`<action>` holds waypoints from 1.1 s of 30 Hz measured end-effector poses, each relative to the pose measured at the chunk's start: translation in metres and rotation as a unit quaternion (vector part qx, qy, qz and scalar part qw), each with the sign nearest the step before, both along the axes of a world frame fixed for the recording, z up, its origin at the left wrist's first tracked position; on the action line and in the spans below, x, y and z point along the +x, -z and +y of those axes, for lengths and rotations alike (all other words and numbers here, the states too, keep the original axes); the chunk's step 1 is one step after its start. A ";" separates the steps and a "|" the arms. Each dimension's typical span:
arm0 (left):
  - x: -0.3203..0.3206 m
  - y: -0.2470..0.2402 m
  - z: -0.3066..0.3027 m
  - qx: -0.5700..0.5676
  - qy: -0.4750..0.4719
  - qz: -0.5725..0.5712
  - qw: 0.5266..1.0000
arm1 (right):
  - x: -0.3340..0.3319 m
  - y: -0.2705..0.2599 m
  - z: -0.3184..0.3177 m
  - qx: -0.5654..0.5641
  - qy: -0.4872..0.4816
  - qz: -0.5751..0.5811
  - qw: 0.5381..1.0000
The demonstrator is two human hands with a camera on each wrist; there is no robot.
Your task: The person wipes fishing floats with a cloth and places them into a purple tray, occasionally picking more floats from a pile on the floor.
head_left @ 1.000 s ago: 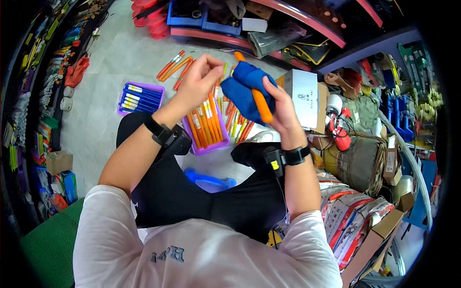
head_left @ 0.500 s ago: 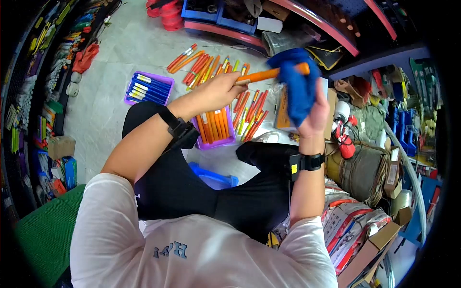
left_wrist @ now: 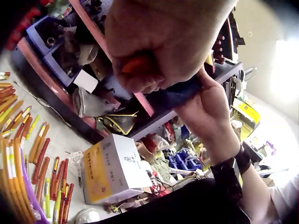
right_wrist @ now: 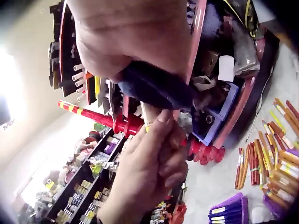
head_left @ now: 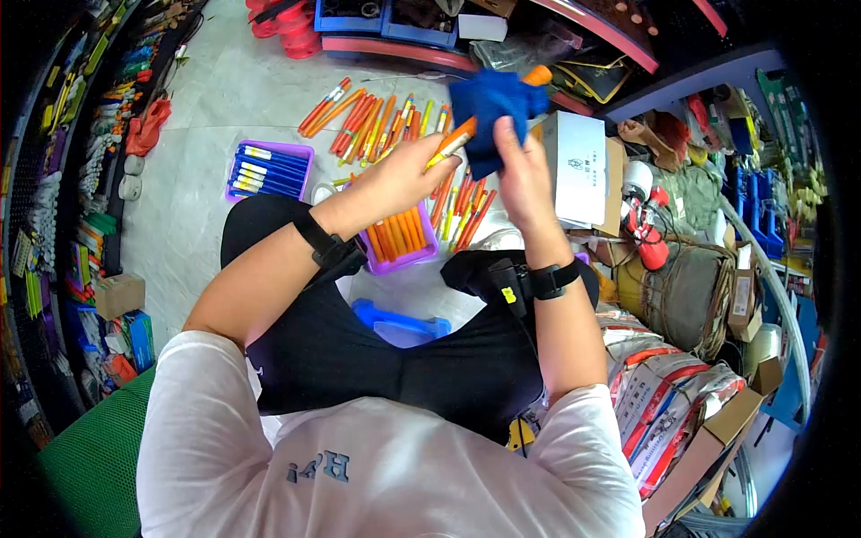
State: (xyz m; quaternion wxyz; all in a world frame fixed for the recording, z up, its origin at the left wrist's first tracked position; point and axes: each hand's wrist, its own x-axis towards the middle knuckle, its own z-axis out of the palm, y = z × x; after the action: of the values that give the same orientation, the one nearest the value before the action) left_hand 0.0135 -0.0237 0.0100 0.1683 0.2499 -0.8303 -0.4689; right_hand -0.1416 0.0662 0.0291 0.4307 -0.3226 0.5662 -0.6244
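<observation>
In the head view my left hand grips the lower end of an orange rod with a pale label, its fingers curled round it. My right hand holds a blue cloth wrapped round the rod's upper part, thumb pressed along it. The rod's orange tip sticks out past the cloth at the upper right. In the right wrist view the left fist closes round the rod just below the cloth. Under the hands a purple basket holds orange rods.
Several red, orange and yellow rods lie in rows on the tiled floor. A second purple basket with blue rods stands at left. A white and yellow box sits to the right, near packed sacks. Shelves line the far side.
A second ago the left hand was apart from the rod. It has since taken the rod's lower end, while the right hand with the cloth swung right, then back left along the rod.
</observation>
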 end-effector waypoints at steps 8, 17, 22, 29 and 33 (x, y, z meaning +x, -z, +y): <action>0.002 0.012 0.002 -0.026 0.025 0.002 0.999 | -0.011 0.014 -0.002 -0.007 0.072 0.078 0.994; 0.006 0.018 -0.002 -0.063 0.041 -0.050 0.996 | -0.027 -0.012 -0.011 -0.103 0.186 -0.002 0.977; 0.009 0.023 -0.001 -0.057 0.058 -0.033 0.996 | -0.034 -0.003 -0.003 -0.057 0.160 0.034 0.985; 0.003 0.008 -0.001 0.044 0.039 -0.048 0.997 | -0.005 0.008 -0.006 0.009 0.021 0.100 0.995; 0.001 0.023 -0.004 0.003 0.016 0.002 1.000 | 0.010 0.012 -0.005 0.028 -0.077 0.111 0.990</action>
State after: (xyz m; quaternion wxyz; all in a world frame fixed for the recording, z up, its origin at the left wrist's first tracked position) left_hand 0.0148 -0.0278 -0.0127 0.1611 0.2361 -0.8324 -0.4748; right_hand -0.1319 0.0616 0.0175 0.4204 -0.4203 0.6014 -0.5338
